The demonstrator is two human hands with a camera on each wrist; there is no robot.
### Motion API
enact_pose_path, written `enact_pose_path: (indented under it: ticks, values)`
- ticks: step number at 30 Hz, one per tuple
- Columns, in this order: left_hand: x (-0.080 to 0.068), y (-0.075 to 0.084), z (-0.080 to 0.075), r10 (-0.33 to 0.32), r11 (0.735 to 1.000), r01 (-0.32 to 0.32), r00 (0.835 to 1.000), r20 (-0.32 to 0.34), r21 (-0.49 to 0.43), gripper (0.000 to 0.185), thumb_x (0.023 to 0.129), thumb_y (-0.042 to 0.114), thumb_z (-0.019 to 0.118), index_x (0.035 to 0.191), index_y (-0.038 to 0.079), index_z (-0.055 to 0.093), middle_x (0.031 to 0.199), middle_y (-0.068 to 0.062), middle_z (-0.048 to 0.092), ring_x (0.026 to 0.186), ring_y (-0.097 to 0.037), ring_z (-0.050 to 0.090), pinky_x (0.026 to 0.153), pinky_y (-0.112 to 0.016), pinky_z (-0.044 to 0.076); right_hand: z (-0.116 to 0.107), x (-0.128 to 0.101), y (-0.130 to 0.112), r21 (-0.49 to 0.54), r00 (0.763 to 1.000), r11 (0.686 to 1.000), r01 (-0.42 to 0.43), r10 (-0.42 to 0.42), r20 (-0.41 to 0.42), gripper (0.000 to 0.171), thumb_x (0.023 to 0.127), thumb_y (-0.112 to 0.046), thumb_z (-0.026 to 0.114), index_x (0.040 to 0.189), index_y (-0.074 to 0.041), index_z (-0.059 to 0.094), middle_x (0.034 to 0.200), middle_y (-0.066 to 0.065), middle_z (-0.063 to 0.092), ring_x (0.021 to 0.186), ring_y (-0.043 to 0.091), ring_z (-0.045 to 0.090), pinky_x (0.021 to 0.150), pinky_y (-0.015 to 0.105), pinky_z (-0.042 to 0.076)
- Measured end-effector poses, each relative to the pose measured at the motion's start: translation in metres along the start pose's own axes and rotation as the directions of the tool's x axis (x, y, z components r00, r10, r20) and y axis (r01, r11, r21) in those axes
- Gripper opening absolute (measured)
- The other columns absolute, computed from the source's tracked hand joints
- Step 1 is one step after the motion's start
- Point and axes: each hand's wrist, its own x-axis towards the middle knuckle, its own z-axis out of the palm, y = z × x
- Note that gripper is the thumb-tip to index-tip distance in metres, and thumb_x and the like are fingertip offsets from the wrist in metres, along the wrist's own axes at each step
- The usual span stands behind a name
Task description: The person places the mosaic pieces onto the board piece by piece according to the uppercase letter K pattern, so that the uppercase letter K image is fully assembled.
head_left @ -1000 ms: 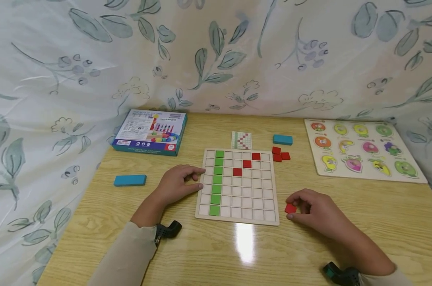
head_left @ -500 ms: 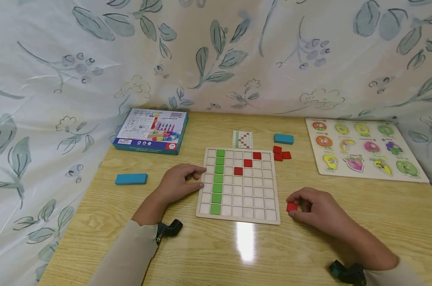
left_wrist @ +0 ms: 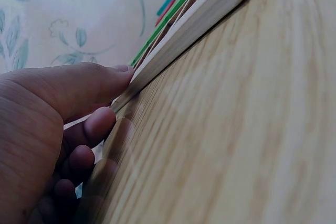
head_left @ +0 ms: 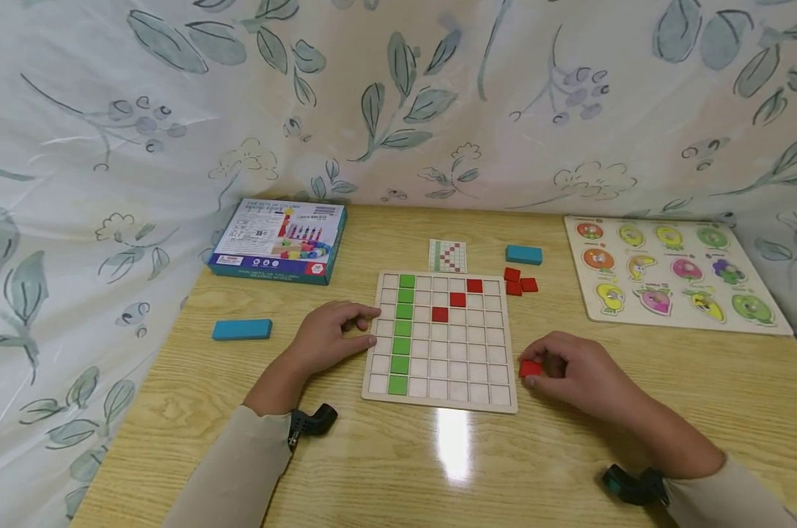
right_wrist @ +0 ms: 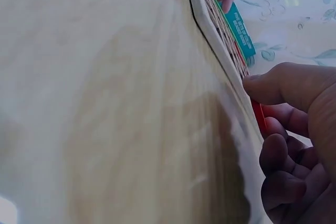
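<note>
A wooden grid board [head_left: 439, 407] lies on the table, with green square tiles [head_left: 401, 346] down its second column and three red ones on a diagonal. My left hand [head_left: 332, 337] rests at the board's left edge, thumb and index fingertip touching the rim; in the left wrist view the thumb [left_wrist: 100, 85] lies along that rim. Just right of the board, my right hand [head_left: 573, 370] pinches a red square tile [head_left: 529, 369] between thumb and fingers. The right wrist view shows that red tile [right_wrist: 259, 115] partly hidden by the fingers.
Several loose red tiles [head_left: 513, 287] lie off the board's upper right corner, near a blue block [head_left: 523, 255]. Behind the board is a small pattern card [head_left: 447, 256]. Another blue block [head_left: 242, 330], a toy box [head_left: 276, 242] and a fruit puzzle board [head_left: 675, 275] lie around.
My right hand, with the red tile in its pinch, has moved slightly forward and left toward the board's right edge. The left hand has stayed at the rim.
</note>
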Motion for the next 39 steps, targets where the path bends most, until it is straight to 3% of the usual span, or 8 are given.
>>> enact_pose_path:
  ticks: [13, 20, 39]
  values:
    - [0.001, 0.001, -0.001, -0.008, 1.000, 0.008, 1.000, 0.006, -0.002, 0.043, 0.095, 0.029, 0.084, 0.136, 0.022, 0.075, 0.097, 0.011, 0.063, 0.087, -0.017, 0.053, 0.080, -0.039, 0.042, 0.008, 0.043, -0.019, -0.005, 0.999, 0.999, 0.050, -0.050, 0.019, 0.028, 0.085, -0.015, 0.092, 0.108, -0.019, 0.077, 0.087, -0.008, 0.061, 0.070, 0.010, 0.053, 0.062, 0.027, 0.046]
    - [0.001, 0.001, -0.001, -0.004, 1.000, 0.004, 1.000, 0.002, -0.003, 0.042, 0.095, 0.028, 0.084, 0.136, 0.021, 0.076, 0.097, 0.012, 0.063, 0.087, -0.017, 0.053, 0.081, -0.038, 0.042, 0.016, 0.065, -0.030, 0.032, 0.998, 0.999, 0.030, -0.031, 0.060, 0.029, 0.086, -0.021, 0.093, 0.110, -0.018, 0.077, 0.084, -0.008, 0.061, 0.073, 0.013, 0.055, 0.066, 0.029, 0.047]
    - [-0.001, -0.001, 0.001, 0.002, 1.000, -0.002, 1.000, -0.007, -0.013, 0.042, 0.094, 0.028, 0.084, 0.135, 0.022, 0.076, 0.097, 0.013, 0.064, 0.086, -0.017, 0.053, 0.081, -0.039, 0.042, 0.041, 0.102, -0.053, 0.031, 0.991, 0.997, 0.075, -0.078, 0.106, 0.026, 0.086, -0.024, 0.091, 0.108, -0.020, 0.077, 0.093, -0.008, 0.065, 0.082, 0.015, 0.058, 0.073, 0.034, 0.051]
